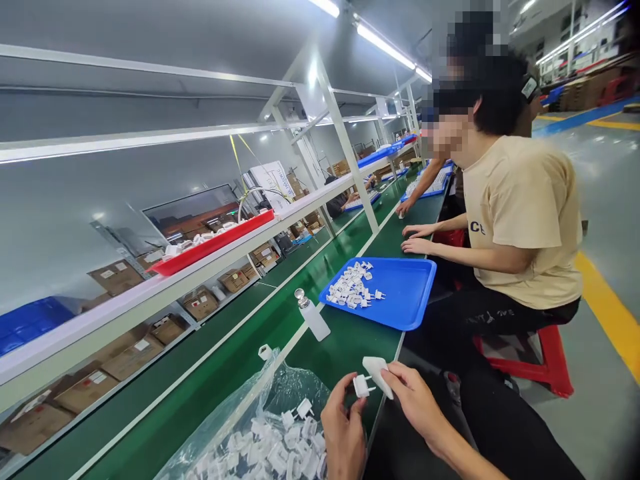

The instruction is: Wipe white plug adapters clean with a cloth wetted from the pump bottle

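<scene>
The left hand (344, 430) pinches a small white two-pin plug (361, 385), and the right hand (415, 400) holds a white plastic casing (376, 373) just beside it. The hands stay apart, above the green workbench (345, 347), near a clear plastic bag (295, 387) of white parts.

— Light?
— Bright and even, from long white fluorescent ceiling tubes (383, 43); only soft shadows.
— Glare?
— Faint, along the glossy grey painted floor (600, 160).
— Edges?
— Wide-angle bowing, especially along the long white metal shelf rail (125, 141).
</scene>
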`<state>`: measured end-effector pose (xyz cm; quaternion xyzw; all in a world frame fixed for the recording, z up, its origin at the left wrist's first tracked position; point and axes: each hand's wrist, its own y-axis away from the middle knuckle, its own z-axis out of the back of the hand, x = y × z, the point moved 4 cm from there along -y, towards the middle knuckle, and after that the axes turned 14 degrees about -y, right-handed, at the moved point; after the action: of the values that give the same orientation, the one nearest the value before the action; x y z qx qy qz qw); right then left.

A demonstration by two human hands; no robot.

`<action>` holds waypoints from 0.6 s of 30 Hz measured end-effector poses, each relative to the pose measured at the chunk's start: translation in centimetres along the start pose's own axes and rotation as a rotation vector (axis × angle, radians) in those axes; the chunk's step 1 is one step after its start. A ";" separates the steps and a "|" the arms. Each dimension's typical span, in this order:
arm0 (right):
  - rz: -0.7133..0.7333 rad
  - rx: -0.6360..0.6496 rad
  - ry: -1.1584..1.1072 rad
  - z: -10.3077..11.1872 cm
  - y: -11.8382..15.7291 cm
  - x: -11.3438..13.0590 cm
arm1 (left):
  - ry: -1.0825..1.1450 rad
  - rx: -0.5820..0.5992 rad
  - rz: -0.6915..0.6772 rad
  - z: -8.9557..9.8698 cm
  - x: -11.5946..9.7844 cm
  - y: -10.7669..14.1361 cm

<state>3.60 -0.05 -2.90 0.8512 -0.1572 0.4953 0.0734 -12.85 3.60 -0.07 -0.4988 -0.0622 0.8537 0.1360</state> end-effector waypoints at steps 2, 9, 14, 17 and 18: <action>-0.074 0.042 -0.148 -0.7 1.5 1.6 | 0.098 0.044 -0.042 -0.4 -2.1 1.1; -0.166 0.054 -0.485 0.4 5.5 4.8 | 0.347 -0.037 -0.142 -2.9 -7.9 4.3; -0.174 0.029 -0.593 3.6 6.4 5.4 | 0.314 -0.157 -0.218 -5.8 -10.5 6.1; -0.213 -0.051 -0.705 5.6 6.3 6.3 | 0.345 -0.215 -0.248 -8.1 -11.2 6.6; -0.222 -0.073 -0.733 6.2 6.1 6.7 | 0.359 -0.234 -0.252 -8.9 -11.3 6.6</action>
<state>9.72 -8.83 -0.34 0.9804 -0.0976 0.1414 0.0960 -1.00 -6.30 3.37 -0.6429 -0.1971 0.7149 0.1917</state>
